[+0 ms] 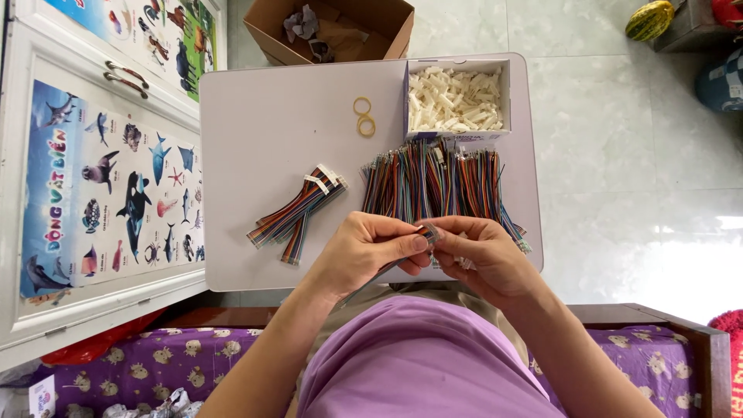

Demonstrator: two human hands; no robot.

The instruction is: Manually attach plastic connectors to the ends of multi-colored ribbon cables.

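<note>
At the table's [263, 116] six o'clock edge, a ribbon-wire strip [428, 232] is being pinched between the left hand [364, 251] and right hand [484, 255]. A few finished bundles [298, 210] are lying at nine o'clock; many loose strips [433, 182] and a box of white connectors [457, 99] are waiting at twelve.

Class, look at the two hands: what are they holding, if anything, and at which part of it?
Both hands, left hand and right hand, pinch one multicoloured ribbon cable at its upper end, between thumbs and fingertips; the rest trails down under the left hand.

A home: tiled floor [619, 155], children's animal posters [108, 193].
</note>
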